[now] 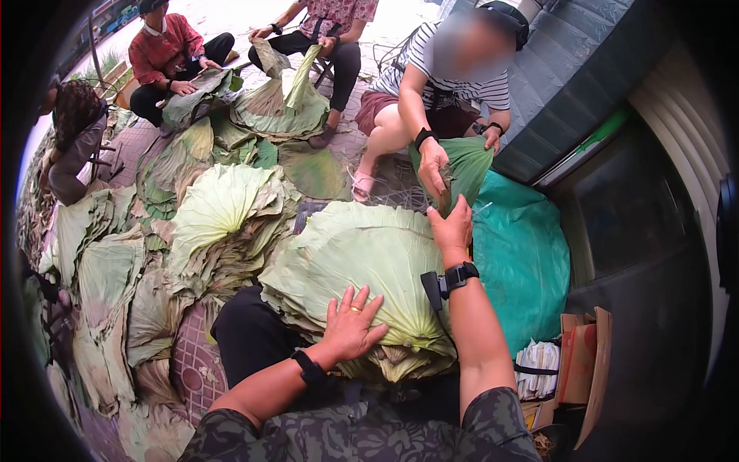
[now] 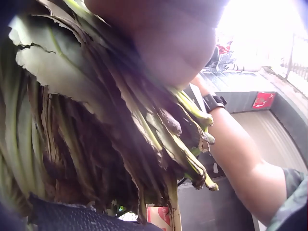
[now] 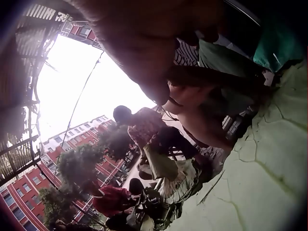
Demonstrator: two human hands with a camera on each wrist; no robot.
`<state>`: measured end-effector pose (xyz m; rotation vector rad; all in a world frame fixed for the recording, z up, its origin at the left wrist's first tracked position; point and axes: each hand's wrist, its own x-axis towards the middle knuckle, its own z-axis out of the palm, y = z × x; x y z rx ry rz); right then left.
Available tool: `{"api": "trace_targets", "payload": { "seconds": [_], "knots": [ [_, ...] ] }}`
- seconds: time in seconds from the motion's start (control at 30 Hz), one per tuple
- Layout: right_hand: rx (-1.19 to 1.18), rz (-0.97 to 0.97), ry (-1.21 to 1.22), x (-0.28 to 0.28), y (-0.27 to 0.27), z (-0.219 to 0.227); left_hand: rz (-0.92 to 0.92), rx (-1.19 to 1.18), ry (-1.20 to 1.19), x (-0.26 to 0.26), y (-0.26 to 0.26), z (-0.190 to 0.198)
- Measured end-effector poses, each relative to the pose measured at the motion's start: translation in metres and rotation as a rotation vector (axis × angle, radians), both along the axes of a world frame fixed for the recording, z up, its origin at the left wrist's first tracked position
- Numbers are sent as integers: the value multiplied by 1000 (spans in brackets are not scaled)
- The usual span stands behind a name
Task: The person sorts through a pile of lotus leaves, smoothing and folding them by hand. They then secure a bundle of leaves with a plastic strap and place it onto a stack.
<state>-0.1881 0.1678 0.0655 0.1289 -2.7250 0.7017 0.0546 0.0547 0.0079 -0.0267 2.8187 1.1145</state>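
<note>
L hand (image 1: 354,326) lies spread on leaf stack (image 1: 369,266), ctr; R hand (image 1: 453,231), grip unclear, reaches green leaf (image 1: 468,167), upper R; likely handover, needs pinch.

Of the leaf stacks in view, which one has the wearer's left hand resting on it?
The large stack nearest the wearer: the left hand lies spread on its pale top leaf. The other stacks lie farther left, without that hand.
</note>
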Motion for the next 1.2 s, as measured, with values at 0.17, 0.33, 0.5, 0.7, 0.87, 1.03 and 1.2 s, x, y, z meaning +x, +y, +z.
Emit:
{"api": "trace_targets", "payload": {
  "seconds": [0.17, 0.33, 0.5, 0.7, 0.87, 1.03, 1.2],
  "knots": [
    [-23, -24, 0, -21, 8, -2, 2, -10, -7, 0, 0, -3],
    [7, 136, 128, -7, 28, 6, 2, 20, -12, -1, 0, 0],
    [191, 414, 207, 44, 46, 23, 5, 55, -4, -2, -5, -2],
    [411, 884, 195, 135, 72, 16, 227, 265, 277, -15, -18, -17],
    [340, 831, 257, 152, 88, 8, 370, 214, 297, -36, -19, 11],
    [395, 875, 272, 152, 84, 8, 302, 33, 217, -71, 10, 51],
    [383, 871, 227, 154, 87, 3, 12, -267, -145, -97, 21, 59]
  ]
}}
